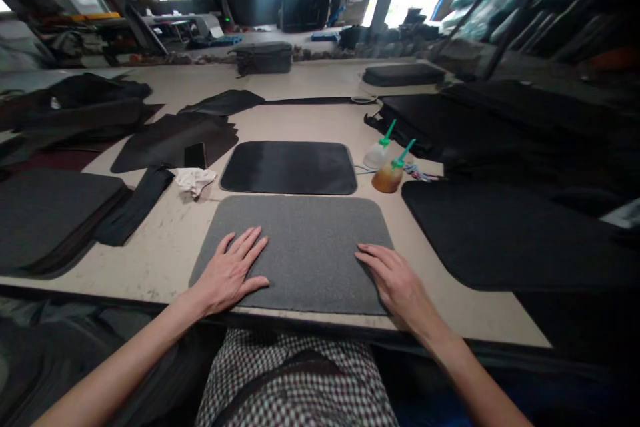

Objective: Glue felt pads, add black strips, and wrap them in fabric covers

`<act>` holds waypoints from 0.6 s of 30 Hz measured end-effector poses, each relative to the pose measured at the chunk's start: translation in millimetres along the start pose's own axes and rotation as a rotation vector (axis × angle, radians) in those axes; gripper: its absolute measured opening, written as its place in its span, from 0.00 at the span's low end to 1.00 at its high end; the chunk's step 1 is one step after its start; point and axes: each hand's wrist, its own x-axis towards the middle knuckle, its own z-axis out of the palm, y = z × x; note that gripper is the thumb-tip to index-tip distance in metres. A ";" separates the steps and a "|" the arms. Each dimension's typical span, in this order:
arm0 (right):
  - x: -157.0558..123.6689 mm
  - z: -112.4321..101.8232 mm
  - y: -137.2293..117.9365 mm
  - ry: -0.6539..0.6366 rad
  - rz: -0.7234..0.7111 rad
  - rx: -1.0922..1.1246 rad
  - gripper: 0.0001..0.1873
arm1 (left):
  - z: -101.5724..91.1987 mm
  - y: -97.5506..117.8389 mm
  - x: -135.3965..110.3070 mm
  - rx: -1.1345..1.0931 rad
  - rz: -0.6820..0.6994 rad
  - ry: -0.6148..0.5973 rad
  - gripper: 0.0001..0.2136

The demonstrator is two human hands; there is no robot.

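A grey felt-like sheet [310, 253] with rounded far corners lies flat at the table's front edge. My left hand [230, 273] rests on its left part, open, with fingers spread. On the sheet's right part lies my right hand [393, 277], its fingers stretched out and close together, the thumb hidden. Neither hand holds anything. Just beyond the grey sheet is a smooth black panel [289, 168] with rounded corners and a pale rim. To its right stand two squeeze bottles with green nozzles, one whitish bottle [376, 155] and one amber bottle [387, 179].
Dark sheets are stacked at the left [55, 213], beside a folded black strip [135, 207]. A crumpled white cloth [195, 181] and a phone [195, 155] lie nearby. Another black sheet [500, 233] covers the right side. Dark bundles sit farther back on the beige table [165, 260].
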 end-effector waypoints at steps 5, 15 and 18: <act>1.2 -14.9 -13.7 -0.006 0.042 0.051 0.18 | 6.8 -5.2 -6.0 0.021 0.042 0.035 0.36; 69.5 12.2 -93.3 -0.074 0.004 -0.014 0.23 | 19.9 -3.5 23.5 0.071 0.068 0.086 0.33; 76.7 32.6 -95.8 -0.129 -0.093 -0.036 0.38 | 23.4 -2.4 23.9 0.075 0.070 0.086 0.33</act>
